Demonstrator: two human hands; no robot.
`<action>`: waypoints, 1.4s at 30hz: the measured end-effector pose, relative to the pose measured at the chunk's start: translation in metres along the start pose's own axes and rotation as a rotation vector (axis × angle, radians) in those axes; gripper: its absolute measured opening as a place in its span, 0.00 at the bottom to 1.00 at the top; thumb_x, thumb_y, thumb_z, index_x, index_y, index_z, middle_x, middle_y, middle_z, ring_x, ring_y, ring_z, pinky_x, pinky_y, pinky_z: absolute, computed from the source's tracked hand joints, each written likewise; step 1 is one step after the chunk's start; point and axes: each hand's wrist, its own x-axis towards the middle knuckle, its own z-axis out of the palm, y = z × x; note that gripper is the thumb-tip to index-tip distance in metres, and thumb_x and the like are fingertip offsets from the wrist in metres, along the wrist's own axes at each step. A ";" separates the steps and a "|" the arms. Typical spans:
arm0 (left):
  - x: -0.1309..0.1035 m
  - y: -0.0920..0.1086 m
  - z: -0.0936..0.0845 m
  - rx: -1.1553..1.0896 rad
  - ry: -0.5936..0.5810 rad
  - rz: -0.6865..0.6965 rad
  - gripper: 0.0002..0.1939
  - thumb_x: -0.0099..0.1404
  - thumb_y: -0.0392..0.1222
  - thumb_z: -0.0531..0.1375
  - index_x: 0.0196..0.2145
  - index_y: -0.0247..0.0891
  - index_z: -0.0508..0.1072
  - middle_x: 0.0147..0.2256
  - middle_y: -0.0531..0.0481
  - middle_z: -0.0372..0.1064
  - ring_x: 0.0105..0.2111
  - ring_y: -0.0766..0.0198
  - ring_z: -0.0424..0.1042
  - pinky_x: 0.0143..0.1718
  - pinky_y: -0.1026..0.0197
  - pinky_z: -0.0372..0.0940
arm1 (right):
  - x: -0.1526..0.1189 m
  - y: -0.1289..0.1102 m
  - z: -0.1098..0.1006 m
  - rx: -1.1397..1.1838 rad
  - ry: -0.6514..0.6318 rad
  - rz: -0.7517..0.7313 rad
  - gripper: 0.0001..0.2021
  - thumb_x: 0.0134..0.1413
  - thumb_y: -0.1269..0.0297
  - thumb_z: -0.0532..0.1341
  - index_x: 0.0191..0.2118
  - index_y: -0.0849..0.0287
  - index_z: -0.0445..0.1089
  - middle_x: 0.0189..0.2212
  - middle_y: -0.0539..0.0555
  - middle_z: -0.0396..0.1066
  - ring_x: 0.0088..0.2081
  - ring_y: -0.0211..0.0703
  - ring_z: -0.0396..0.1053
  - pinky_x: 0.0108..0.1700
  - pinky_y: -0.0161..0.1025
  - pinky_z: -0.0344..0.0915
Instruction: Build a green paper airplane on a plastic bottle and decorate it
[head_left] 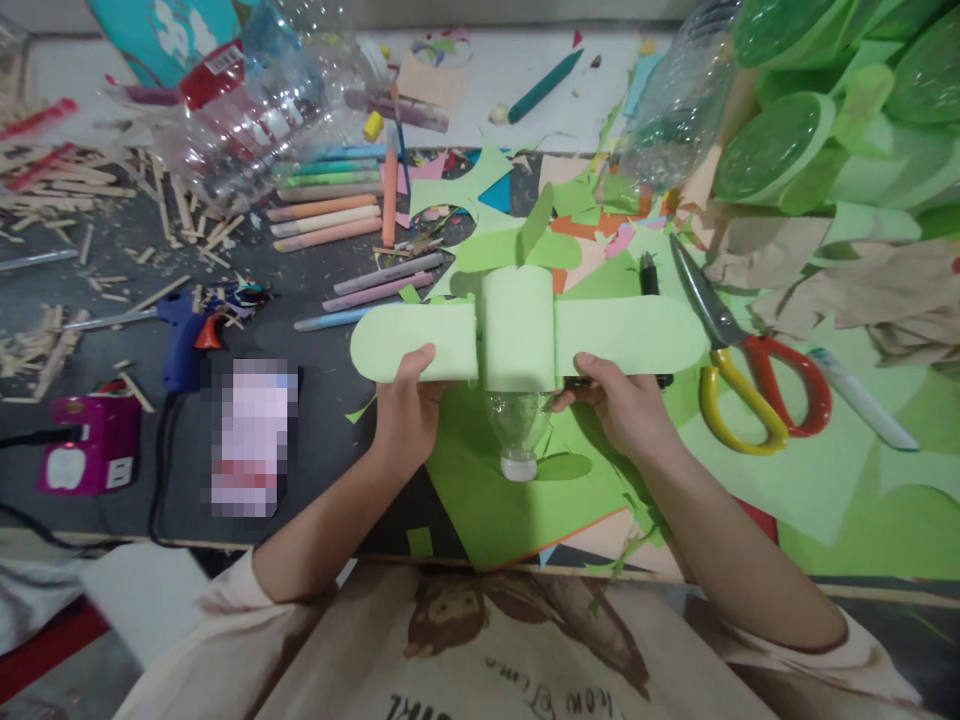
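Between my hands is a toy airplane made from a small clear plastic bottle wrapped in pale green paper. Its white cap points toward me, and two long rounded paper wings stretch out to the sides. Darker green tail pieces stand at the far end. My left hand pinches the left wing, thumb on top and fingers underneath. On the other side, my right hand grips the right wing near the bottle, its thumb on the upper face. Green paper sheets lie below the airplane.
Scissors with red and yellow handles lie to the right, beside paper scraps. Left are a blue glue gun, a phone and a magenta plug adapter. Marker pens, wood sticks and plastic bottles crowd the back.
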 end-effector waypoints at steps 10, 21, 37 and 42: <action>-0.003 -0.001 0.004 0.005 0.031 -0.027 0.27 0.45 0.42 0.68 0.45 0.43 0.71 0.39 0.49 0.77 0.49 0.50 0.75 0.36 0.60 0.76 | 0.000 0.000 0.001 0.009 -0.004 -0.018 0.15 0.44 0.50 0.70 0.26 0.56 0.73 0.19 0.50 0.73 0.20 0.42 0.72 0.26 0.41 0.77; -0.006 0.001 0.004 0.048 0.006 -0.024 0.25 0.47 0.45 0.70 0.44 0.44 0.71 0.39 0.50 0.77 0.52 0.48 0.74 0.35 0.57 0.78 | -0.001 -0.001 0.002 -0.011 -0.013 -0.011 0.16 0.44 0.48 0.71 0.24 0.56 0.74 0.20 0.51 0.74 0.20 0.40 0.70 0.28 0.42 0.77; -0.005 -0.001 0.005 0.000 0.036 -0.019 0.24 0.46 0.42 0.68 0.43 0.44 0.72 0.38 0.50 0.77 0.51 0.48 0.75 0.37 0.57 0.78 | -0.001 -0.001 0.002 0.006 -0.004 0.004 0.17 0.41 0.47 0.72 0.23 0.55 0.75 0.17 0.48 0.69 0.18 0.37 0.66 0.28 0.42 0.76; -0.004 -0.002 0.006 -0.027 0.029 -0.025 0.24 0.46 0.41 0.68 0.44 0.43 0.72 0.39 0.49 0.78 0.49 0.48 0.76 0.37 0.57 0.78 | -0.001 -0.003 0.002 0.010 0.010 -0.004 0.17 0.40 0.47 0.72 0.23 0.56 0.75 0.18 0.48 0.70 0.18 0.37 0.67 0.27 0.41 0.76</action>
